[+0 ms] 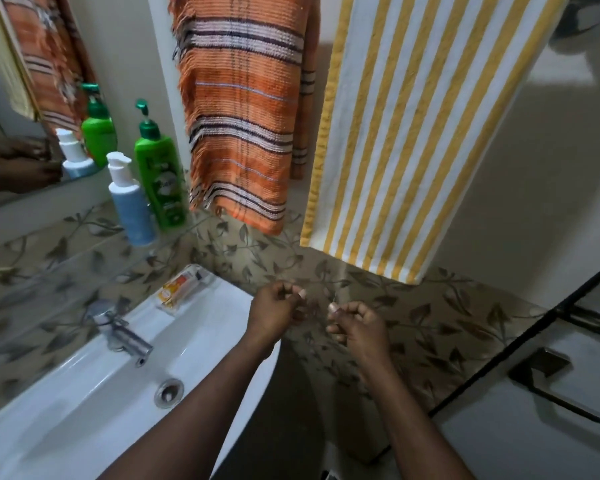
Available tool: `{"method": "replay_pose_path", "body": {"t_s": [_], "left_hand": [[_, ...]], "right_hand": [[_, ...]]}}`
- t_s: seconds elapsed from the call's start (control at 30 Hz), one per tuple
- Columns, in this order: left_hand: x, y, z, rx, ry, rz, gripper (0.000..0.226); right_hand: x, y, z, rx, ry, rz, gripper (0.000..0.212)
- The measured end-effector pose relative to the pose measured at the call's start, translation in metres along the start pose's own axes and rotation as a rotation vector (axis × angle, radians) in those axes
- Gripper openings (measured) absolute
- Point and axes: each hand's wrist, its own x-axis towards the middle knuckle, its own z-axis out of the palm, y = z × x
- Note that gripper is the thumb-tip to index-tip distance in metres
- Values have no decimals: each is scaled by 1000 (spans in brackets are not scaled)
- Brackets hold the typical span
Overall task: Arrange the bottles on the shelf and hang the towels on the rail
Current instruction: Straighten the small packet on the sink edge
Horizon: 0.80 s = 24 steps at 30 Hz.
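An orange striped towel [238, 133] and a yellow-and-white striped towel [413, 133] hang side by side on the wall; the rail is out of view above. A green pump bottle [160, 178] and a blue pump bottle with a white top [130, 206] stand upright on the glass shelf [84, 261] at the left. Below the towels, my left hand [278, 311] and my right hand [355, 323] hover close together in front of the leaf-patterned tiles. Both have loosely curled fingers and hold nothing.
A white sink [94, 393] with a chrome tap [123, 336] is at lower left, with a small orange-and-white packet [179, 291] on its back rim. A mirror [25, 98] reflects the bottles and towel. A black-framed door with a handle [548, 379] is at right.
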Motion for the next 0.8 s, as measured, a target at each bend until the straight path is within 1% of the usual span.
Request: {"method": "replay_pose_path", "body": {"t_s": [0.07,0.27,0.4,0.6,0.73,0.8], "left_hand": [[-3,-9,-5,46,53,-13,9],[-17,-26,-11,79,214,-89,9],[-21,-31,-9,99,338,-109,11],[-22,-25,-5,182,495,-72,15],[-25,-22,-14,209,577,-58,9],[-27,-23,-21,220,603,-51,12]], "right_hand": [[2,5,10,-64,-100,0,15],[15,16,27,-207,-351,-4,15],[27,9,33,-260,-478,-16,15],[52,3,53,-348,-600,-118,15],[64,-5,74,-421,-648,-193,15],[67,-5,87,-459,-674,-238,15]]}}
